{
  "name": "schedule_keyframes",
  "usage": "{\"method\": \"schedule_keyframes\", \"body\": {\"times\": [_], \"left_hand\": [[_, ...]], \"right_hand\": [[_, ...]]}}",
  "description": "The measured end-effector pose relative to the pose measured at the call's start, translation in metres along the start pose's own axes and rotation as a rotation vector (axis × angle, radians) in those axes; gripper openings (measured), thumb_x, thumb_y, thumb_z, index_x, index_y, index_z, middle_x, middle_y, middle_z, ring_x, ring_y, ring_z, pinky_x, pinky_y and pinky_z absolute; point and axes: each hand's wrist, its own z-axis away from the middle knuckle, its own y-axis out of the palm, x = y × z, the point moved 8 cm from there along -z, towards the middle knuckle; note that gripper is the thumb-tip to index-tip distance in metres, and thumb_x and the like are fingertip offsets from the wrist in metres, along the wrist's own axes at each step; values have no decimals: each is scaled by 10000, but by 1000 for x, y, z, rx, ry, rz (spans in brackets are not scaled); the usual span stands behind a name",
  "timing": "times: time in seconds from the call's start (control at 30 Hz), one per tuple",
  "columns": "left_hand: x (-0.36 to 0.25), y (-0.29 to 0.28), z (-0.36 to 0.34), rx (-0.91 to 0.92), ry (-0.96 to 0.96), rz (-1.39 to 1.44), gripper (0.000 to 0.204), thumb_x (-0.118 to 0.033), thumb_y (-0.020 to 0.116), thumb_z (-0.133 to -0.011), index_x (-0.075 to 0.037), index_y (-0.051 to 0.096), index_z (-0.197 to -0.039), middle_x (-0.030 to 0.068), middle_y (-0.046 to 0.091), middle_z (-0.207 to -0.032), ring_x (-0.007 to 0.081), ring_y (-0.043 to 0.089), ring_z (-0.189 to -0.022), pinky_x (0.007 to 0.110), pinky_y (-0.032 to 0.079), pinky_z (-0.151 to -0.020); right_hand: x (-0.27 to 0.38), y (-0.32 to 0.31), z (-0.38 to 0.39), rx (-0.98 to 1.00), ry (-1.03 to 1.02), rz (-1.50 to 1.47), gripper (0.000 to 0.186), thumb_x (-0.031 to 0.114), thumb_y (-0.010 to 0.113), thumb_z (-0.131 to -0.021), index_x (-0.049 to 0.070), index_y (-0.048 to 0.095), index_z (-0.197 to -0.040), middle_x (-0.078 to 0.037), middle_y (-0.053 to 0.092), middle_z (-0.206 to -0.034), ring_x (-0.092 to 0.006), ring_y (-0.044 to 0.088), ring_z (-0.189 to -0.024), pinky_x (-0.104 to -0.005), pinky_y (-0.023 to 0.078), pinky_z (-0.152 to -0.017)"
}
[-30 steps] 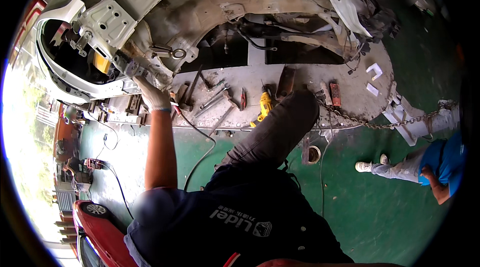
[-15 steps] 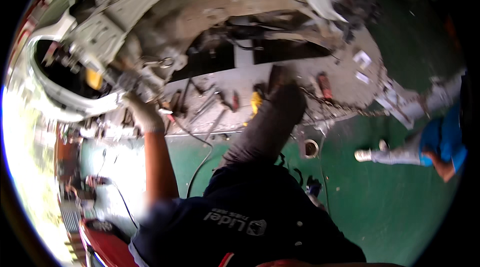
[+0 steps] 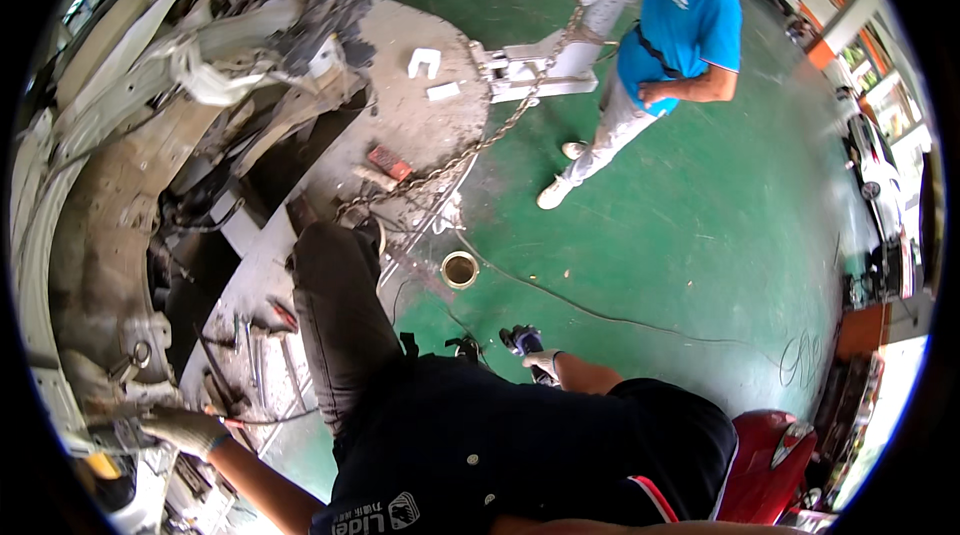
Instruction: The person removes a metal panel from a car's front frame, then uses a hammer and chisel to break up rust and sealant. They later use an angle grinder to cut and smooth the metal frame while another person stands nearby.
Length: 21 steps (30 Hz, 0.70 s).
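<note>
My left hand (image 3: 186, 432), in a pale work glove, reaches to the stripped car body frame (image 3: 110, 160). Its fingers are closed over a grey part at the near end of the frame; their tips are hard to see. Down by my right side, my right hand (image 3: 543, 363), also gloved, is wrapped round a dark blue and black hand-held power tool (image 3: 522, 340). My body covers part of that tool. A metal ring-shaped part (image 3: 138, 355) sits on the frame beyond my left hand.
My knee (image 3: 340, 305) rests over a grey platform (image 3: 420, 30) holding pliers (image 3: 284, 314), long tools, a red block (image 3: 389, 163) and a chain (image 3: 500, 130). A round tin (image 3: 459, 270) and cable (image 3: 600, 315) lie on the green floor. A person in blue (image 3: 680, 35) stands beyond.
My view has swung to the right, bringing my right hand and the tool into plain sight. My left hand stays at the car frame. The person in blue now shows more fully.
</note>
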Motion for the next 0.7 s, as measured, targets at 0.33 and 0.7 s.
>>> {"method": "schedule_keyframes", "body": {"times": [0.33, 0.7], "left_hand": [[-4, -9, 10, -719, -232, 1571, 423, -262, 412, -1115, 92, 518, -1318, 332, 558, -1288, 457, 598, -1164, 515, 516, -950], [-81, -122, 55, 228, 402, 3068, 799, -571, 216, -1097, 24, 178, -1630, 213, 219, -1696, 280, 120, -1602, 408, -10, -1292]], "right_hand": [[-26, -6, 40, -129, 58, 204, 366, 306, 829, -777, 66, 634, -974, -51, 564, -771, -190, 584, -641, -383, 501, -557], [-15, 11, 31, -19, 25, -38, 360, 288, 829, -781, 52, 649, -985, -53, 564, -794, -194, 561, -649, -381, 482, -569]]}}
